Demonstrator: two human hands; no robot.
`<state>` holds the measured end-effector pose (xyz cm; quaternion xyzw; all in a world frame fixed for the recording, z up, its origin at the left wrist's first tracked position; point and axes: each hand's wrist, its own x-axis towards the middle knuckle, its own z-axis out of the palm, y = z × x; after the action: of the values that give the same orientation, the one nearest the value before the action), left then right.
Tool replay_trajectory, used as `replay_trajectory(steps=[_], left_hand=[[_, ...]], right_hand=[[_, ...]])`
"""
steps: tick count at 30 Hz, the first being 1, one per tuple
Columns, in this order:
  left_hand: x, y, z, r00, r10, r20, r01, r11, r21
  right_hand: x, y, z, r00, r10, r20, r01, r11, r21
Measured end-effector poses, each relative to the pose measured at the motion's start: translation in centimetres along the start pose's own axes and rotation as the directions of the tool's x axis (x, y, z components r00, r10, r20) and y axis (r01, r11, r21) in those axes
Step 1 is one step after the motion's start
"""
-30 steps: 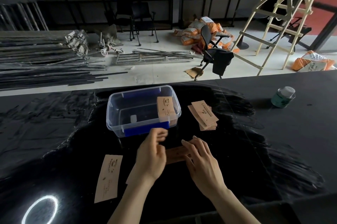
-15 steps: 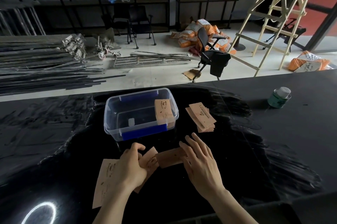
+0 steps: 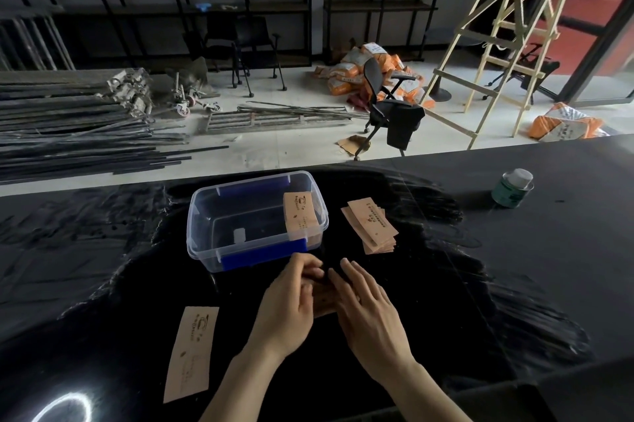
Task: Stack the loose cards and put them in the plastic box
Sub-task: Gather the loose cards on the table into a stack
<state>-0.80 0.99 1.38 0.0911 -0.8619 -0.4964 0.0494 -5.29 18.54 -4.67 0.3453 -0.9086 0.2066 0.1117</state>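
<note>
A clear plastic box (image 3: 206,212) with blue latches stands open on the black table, with one tan card (image 3: 300,214) leaning inside at its right end. A fanned pile of tan cards (image 3: 372,226) lies to the right of the box. A single loose card (image 3: 190,351) lies flat at the near left. In front of the box my left hand (image 3: 286,308) and my right hand (image 3: 365,310) close around a few tan cards (image 3: 323,299) from both sides; the cards are mostly hidden between my palms.
A green can (image 3: 513,188) with a pale lid stands at the far right of the table (image 3: 514,267). A bright ring of light reflects at the near left corner. Beyond the table's far edge are metal poles, chairs, sacks and a wooden ladder.
My left hand has come back from the near-left card toward the centre, bringing a card to the ones under my right hand. Both hands now press together around them.
</note>
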Motion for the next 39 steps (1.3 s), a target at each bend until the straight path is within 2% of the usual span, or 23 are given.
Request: replay_trajectory(steps=[3, 6, 8, 11, 13, 15, 19, 24, 28, 31, 34, 36, 39], left_hand=[[-0.4, -1.1, -1.5, 0.953, -0.01, -0.302, 0.056, 0.988, 0.143], [-1.5, -3.0, -4.3, 0.868, -0.103, -0.486, 0.26, 0.928, 0.267], [-2.8, -4.5, -6.2, 0.824, -0.179, -0.538, 0.419, 0.831, 0.366], [-4.9, -6.1, -7.8, 0.752, -0.411, -0.516, 0.645, 0.621, 0.445], [-5.7, -6.4, -8.2, 0.74, -0.48, -0.471, 0.672, 0.545, 0.501], [-5.8, -6.3, -8.2, 0.772, -0.464, -0.434, 0.635, 0.552, 0.541], [-4.6, -5.7, -8.4, 0.821, -0.424, -0.382, 0.565, 0.698, 0.44], [-2.5, -3.0, -7.0, 0.951, -0.161, -0.263, 0.253, 0.896, 0.365], [-0.2, -1.3, -4.7, 0.986, 0.006, -0.169, 0.05, 0.943, 0.328], [0.9, -0.2, -2.7, 0.995, 0.059, -0.08, -0.032, 0.951, 0.307], [1.3, 0.6, -0.9, 0.999, 0.046, -0.029, -0.04, 0.984, 0.176], [1.1, 0.4, -0.4, 0.998, 0.056, -0.041, -0.053, 0.995, 0.088], [0.7, -0.8, -1.3, 0.996, 0.061, -0.064, -0.051, 0.987, 0.152]], right_hand=[[0.1, 0.1, 0.5, 0.999, -0.031, -0.03, 0.026, 0.988, -0.152], [0.4, -0.1, 0.7, 0.998, -0.06, -0.03, 0.052, 0.977, -0.205], [0.6, -0.2, 0.8, 0.997, -0.068, -0.027, 0.061, 0.979, -0.196], [0.7, -0.3, 0.8, 0.999, -0.05, -0.016, 0.047, 0.984, -0.175], [0.8, -0.5, 0.7, 0.999, -0.043, -0.015, 0.04, 0.985, -0.168], [0.9, -0.6, 0.6, 0.999, -0.042, -0.021, 0.038, 0.986, -0.159], [1.0, -0.8, 0.7, 0.998, -0.065, -0.023, 0.061, 0.984, -0.167], [0.9, -0.6, 0.9, 0.999, -0.051, -0.003, 0.05, 0.987, -0.154], [0.8, -0.6, 1.0, 0.999, -0.037, 0.004, 0.037, 0.991, -0.127], [0.7, -0.8, 0.8, 1.0, -0.016, -0.016, 0.014, 0.996, -0.093], [0.6, -1.3, 0.8, 0.999, 0.035, -0.03, -0.036, 0.998, -0.043], [0.5, -1.2, 0.8, 1.0, 0.007, -0.011, -0.007, 0.998, -0.057], [0.5, -0.9, 0.6, 1.0, -0.02, -0.006, 0.02, 0.998, -0.059]])
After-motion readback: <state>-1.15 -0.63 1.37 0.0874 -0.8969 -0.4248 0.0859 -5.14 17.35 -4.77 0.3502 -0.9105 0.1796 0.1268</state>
